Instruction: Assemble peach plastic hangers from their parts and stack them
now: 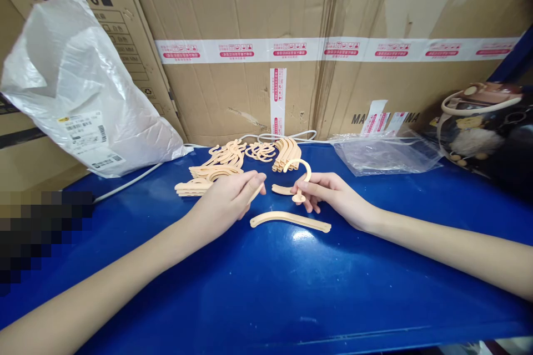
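i read "v3" and "v6" on the left carton (120,16), a dark square after the "6", "mm" further down. the large carton (233,94) gives me "ma" and "na". the label (85,133) on the white bag (100,89) shows barcodes; its wording and the red-printed tape's (233,51) are too small.

The left forearm (137,266), at eight o'clock, and the right forearm (449,247), at four o'clock, are both bare out to the edge of the view. Each is slender and smooth in outline, broadest at its outer end and tapering evenly toward the wrist. The left hand (231,197), off centre at seven o'clock, and the right hand (328,191), at four o'clock, are bare too, with slim fingers (250,184); their nails are too small to judge.
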A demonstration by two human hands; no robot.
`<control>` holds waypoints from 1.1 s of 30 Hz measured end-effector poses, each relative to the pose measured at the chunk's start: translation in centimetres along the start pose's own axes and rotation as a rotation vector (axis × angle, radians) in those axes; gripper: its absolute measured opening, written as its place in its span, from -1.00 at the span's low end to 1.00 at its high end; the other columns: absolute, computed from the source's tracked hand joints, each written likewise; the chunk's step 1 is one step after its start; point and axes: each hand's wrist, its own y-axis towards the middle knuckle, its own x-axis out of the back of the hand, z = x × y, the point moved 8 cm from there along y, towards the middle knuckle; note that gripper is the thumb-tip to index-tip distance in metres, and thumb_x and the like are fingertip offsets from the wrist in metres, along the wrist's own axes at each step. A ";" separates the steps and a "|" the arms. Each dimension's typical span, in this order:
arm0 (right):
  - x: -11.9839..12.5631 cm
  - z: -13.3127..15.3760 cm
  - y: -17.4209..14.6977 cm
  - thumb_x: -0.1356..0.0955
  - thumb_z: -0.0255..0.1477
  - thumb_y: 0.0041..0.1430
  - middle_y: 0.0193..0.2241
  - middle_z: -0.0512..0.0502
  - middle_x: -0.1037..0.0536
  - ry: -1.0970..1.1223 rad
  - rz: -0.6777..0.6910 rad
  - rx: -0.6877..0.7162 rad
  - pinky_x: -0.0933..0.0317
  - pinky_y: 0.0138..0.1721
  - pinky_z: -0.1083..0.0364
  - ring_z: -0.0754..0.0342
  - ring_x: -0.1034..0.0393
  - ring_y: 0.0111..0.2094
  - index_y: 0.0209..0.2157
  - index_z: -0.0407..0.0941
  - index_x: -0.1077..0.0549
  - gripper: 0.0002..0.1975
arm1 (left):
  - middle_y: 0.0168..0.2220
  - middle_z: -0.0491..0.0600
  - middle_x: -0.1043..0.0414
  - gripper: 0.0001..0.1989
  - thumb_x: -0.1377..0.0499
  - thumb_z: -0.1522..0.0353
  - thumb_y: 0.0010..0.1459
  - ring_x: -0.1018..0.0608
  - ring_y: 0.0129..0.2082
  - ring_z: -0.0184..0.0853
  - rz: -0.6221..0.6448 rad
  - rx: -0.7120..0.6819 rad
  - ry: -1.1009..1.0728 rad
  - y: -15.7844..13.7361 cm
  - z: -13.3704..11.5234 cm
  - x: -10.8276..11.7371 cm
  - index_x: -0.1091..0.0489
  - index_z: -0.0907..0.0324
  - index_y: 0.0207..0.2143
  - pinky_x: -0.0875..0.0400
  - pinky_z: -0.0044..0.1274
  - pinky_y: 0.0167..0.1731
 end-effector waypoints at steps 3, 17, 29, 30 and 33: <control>0.0 -0.1 0.0 -0.38 -0.23 0.12 -0.51 0.00 -0.45 -0.017 0.002 0.016 -0.14 -0.57 0.21 0.22 -0.30 -0.52 -0.37 -0.19 -0.49 -0.72 | -0.58 -0.13 -0.30 -0.59 0.12 0.16 0.30 -0.37 -0.53 -0.36 -0.021 -0.151 0.276 -0.4 -1.3 -0.1 -0.31 0.16 -0.48 -0.20 -0.52 -0.49; 0.9 -0.1 0.1 -0.45 -0.37 0.06 -0.42 0.00 -0.56 0.127 -0.104 0.021 -0.35 -0.44 0.16 0.13 -0.50 -0.40 -0.24 -0.08 -0.14 -0.60 | -0.35 -0.08 -0.36 -0.68 0.19 0.21 0.37 -0.40 -0.33 -0.29 0.143 -0.273 0.398 -0.7 -1.4 -2.5 -0.24 0.15 -0.31 -0.23 -0.47 -0.33; 0.8 -0.4 0.2 -0.44 -0.38 0.08 -0.43 0.02 -0.54 0.168 -0.048 0.017 -0.35 -0.39 0.17 0.15 -0.48 -0.38 -0.21 -0.08 -0.19 -0.65 | -0.33 -0.09 -0.32 -0.74 0.16 0.25 0.38 -0.38 -0.32 -0.32 0.135 -0.344 0.319 -0.9 -1.8 -2.7 -0.21 0.15 -0.29 -0.23 -0.50 -0.33; 0.7 -0.5 0.2 -0.44 -0.38 0.09 -0.43 0.02 -0.54 0.171 -0.039 0.019 -0.35 -0.39 0.18 0.16 -0.47 -0.39 -0.20 -0.09 -0.20 -0.65 | -0.33 -0.09 -0.32 -0.74 0.16 0.26 0.38 -0.38 -0.33 -0.33 0.131 -0.350 0.310 -0.9 -1.8 -2.7 -0.21 0.15 -0.29 -0.22 -0.50 -0.33; 0.6 -0.6 0.3 -0.44 -0.38 0.09 -0.45 0.02 -0.53 0.172 -0.015 0.012 -0.32 -0.41 0.19 0.18 -0.44 -0.41 -0.15 -0.09 -0.22 -0.63 | -0.32 -0.10 -0.32 -0.75 0.15 0.27 0.38 -0.38 -0.34 -0.34 0.127 -0.379 0.281 -1.0 -2.0 -2.9 -0.21 0.16 -0.28 -0.23 -0.52 -0.34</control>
